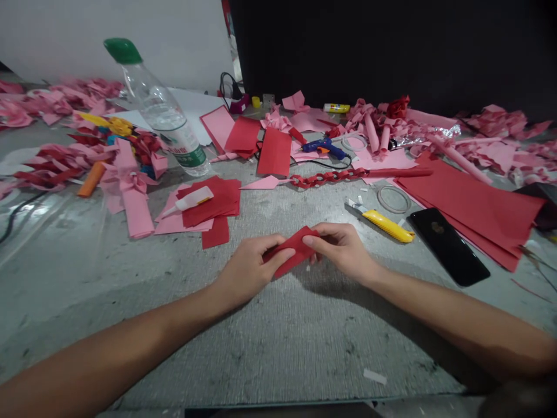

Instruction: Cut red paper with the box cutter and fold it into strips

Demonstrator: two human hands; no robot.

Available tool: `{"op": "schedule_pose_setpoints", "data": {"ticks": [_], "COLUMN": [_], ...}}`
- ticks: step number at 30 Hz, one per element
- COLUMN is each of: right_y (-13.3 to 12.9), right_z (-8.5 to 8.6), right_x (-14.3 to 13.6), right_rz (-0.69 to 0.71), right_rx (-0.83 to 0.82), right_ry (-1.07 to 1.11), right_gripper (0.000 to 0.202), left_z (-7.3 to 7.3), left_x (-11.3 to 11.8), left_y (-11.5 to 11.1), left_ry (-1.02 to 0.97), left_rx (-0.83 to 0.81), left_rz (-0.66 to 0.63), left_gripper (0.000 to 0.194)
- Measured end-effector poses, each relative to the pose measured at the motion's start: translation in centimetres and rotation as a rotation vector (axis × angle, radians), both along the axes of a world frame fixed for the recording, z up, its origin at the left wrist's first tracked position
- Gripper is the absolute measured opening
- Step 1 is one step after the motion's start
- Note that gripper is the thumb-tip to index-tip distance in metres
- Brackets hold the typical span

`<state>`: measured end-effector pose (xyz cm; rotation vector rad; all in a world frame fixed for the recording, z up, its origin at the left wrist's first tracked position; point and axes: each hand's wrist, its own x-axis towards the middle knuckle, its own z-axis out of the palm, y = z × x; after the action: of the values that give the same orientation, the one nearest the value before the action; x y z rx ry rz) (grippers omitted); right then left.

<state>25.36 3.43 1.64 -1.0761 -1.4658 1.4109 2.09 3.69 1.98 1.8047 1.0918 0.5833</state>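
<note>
A small folded piece of red paper (296, 253) is held between my two hands above the middle of the table. My left hand (252, 268) pinches its left end, thumb on top. At the upper right end, my right hand (342, 249) grips the paper between thumb and fingers. Behind my left hand lies a stack of red paper pieces (224, 203) with a white glue bottle (194, 199) on it. A yellow utility knife (387, 225) rests beyond my right hand, near a tape ring (394, 199).
A tall water bottle (167, 119) stands at the back left. A black phone (448, 247) and red sheets (474, 203) lie at the right. A blue glue gun (324, 148), a red paper chain (328, 178) and crumpled pink paper (500, 125) are farther back.
</note>
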Motion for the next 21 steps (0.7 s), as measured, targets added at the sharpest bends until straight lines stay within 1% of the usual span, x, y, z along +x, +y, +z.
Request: {"op": "schedule_pose_setpoints", "data": {"ticks": [3, 6, 12, 15, 21], "right_y": [0.03, 0.09, 0.24, 0.22, 0.02], "right_z": [-0.23, -0.32, -0.27, -0.09, 0.18], "right_x": [0.00, -0.03, -0.18, -0.22, -0.02], "right_rz": [-0.036, -0.066, -0.077, -0.069, -0.007], "right_rx": [0.013, 0.001, -0.020, -0.023, -0.023], "right_ry": [-0.013, -0.012, 0.023, 0.029, 0.020], "right_gripper": [0.028, 0.028, 0.032, 0.033, 0.034], "left_z": [0.14, 0.19, -0.37, -0.46, -0.19], "left_x": [0.05, 0.15, 0.04, -0.04, -0.03], "left_y": [-0.02, 0.00, 0.16, 0.19, 0.06], "left_ry": [-0.010, -0.010, -0.023, -0.017, -0.022], "left_rx": [0.013, 0.008, 0.026, 0.044, 0.056], "left_rz": [-0.009, -0.009, -0.036, -0.022, 0.004], "left_gripper": [0.028, 0.029, 0.029, 0.029, 0.032]}}
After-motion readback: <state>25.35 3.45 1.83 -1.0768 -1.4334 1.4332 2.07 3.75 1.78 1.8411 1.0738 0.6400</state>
